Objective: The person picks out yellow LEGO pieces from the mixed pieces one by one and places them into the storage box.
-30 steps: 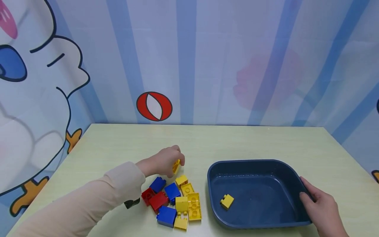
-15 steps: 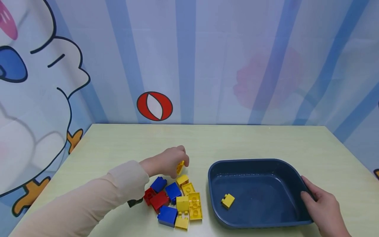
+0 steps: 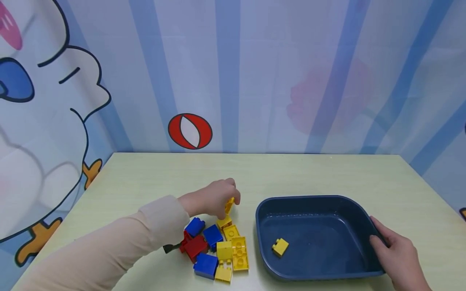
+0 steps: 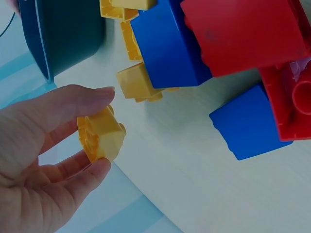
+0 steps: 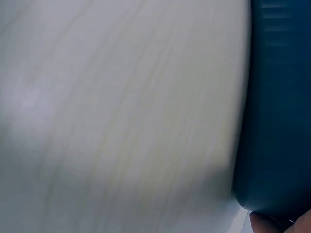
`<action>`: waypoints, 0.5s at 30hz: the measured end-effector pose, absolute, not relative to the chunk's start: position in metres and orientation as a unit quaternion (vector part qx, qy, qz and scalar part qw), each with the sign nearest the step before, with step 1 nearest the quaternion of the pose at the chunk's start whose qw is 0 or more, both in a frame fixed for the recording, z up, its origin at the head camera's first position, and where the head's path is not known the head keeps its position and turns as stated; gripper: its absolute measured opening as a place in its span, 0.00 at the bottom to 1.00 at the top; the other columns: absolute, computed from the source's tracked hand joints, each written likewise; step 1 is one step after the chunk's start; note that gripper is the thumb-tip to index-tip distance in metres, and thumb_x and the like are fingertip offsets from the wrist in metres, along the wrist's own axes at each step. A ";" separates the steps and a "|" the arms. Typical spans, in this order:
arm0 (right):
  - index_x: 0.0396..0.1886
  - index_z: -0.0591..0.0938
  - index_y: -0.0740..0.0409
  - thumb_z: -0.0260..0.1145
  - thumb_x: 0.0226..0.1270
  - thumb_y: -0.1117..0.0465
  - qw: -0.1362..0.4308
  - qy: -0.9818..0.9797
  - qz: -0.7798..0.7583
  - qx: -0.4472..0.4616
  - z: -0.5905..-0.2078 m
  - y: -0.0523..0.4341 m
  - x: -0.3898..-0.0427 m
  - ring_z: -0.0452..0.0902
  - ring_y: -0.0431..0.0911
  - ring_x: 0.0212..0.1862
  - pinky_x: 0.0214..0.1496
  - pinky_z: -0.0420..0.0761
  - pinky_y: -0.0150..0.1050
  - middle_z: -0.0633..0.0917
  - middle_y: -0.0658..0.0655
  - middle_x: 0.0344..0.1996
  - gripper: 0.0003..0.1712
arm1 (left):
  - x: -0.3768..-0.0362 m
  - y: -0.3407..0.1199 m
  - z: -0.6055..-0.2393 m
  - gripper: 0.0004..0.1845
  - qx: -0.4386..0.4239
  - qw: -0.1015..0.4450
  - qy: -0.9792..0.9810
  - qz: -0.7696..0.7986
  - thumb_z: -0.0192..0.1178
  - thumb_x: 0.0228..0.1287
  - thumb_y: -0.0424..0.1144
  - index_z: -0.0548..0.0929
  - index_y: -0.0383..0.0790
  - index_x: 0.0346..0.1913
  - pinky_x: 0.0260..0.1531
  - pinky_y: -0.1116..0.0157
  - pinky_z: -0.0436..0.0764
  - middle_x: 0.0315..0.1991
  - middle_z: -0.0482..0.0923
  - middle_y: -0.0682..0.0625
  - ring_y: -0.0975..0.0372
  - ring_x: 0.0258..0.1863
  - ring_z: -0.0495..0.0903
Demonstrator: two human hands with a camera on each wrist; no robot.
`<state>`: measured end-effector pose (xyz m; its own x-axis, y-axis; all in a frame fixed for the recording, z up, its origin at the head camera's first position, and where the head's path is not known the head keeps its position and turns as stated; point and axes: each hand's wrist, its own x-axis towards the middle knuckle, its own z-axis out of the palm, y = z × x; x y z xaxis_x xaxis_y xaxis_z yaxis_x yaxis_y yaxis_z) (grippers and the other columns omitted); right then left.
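My left hand [image 3: 212, 198] pinches a yellow toy brick [image 4: 103, 133] between thumb and fingers, just beyond the far side of a pile of bricks. In the pile lie blue bricks [image 3: 205, 265], red bricks [image 3: 195, 247] and several yellow bricks [image 3: 240, 254]. To its right stands a dark blue tray [image 3: 316, 275] with one small yellow brick [image 3: 280, 247] on its floor, toward the left. My right hand [image 3: 397, 254] grips the tray's right rim, thumb on the inner side. The right wrist view shows mainly tabletop and the tray's outer wall [image 5: 277, 111].
The pale wooden table [image 3: 309, 173] ends at a back edge against a striped blue backdrop [image 3: 269, 81] with cartoon prints. A narrow strip of tabletop separates the pile from the tray. A dark strap-like piece [image 3: 171, 248] shows under the left sleeve.
My left hand has moved a little to the right, with the yellow brick in its fingers. The tray, the right hand and the pile have stayed put.
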<state>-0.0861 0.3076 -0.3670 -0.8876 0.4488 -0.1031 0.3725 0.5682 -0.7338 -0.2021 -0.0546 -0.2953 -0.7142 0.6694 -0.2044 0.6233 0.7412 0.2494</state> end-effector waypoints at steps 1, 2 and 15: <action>0.68 0.61 0.62 0.50 0.67 0.65 0.047 -0.885 0.400 -0.232 -0.367 0.308 -0.086 0.60 0.64 0.63 0.53 0.70 0.54 0.65 0.72 0.60 0.29 | -0.202 -0.054 -0.295 0.21 0.350 0.144 0.922 0.081 0.73 0.43 0.27 0.84 0.42 0.45 0.34 0.73 0.76 0.42 0.73 0.48 0.61 0.39 0.71; 0.68 0.61 0.62 0.50 0.67 0.65 0.048 -0.886 0.399 -0.232 -0.368 0.308 -0.086 0.60 0.64 0.63 0.53 0.70 0.54 0.65 0.72 0.60 0.29 | -0.201 -0.054 -0.295 0.21 0.348 0.146 0.923 0.080 0.73 0.43 0.27 0.84 0.42 0.45 0.34 0.73 0.76 0.42 0.73 0.48 0.61 0.39 0.71; 0.68 0.61 0.61 0.49 0.68 0.64 0.039 -0.887 0.403 -0.222 -0.366 0.309 -0.085 0.58 0.63 0.64 0.55 0.67 0.54 0.64 0.71 0.61 0.29 | -0.202 -0.049 -0.292 0.22 0.362 0.141 0.919 0.064 0.73 0.43 0.28 0.84 0.42 0.46 0.33 0.74 0.75 0.41 0.72 0.49 0.61 0.38 0.71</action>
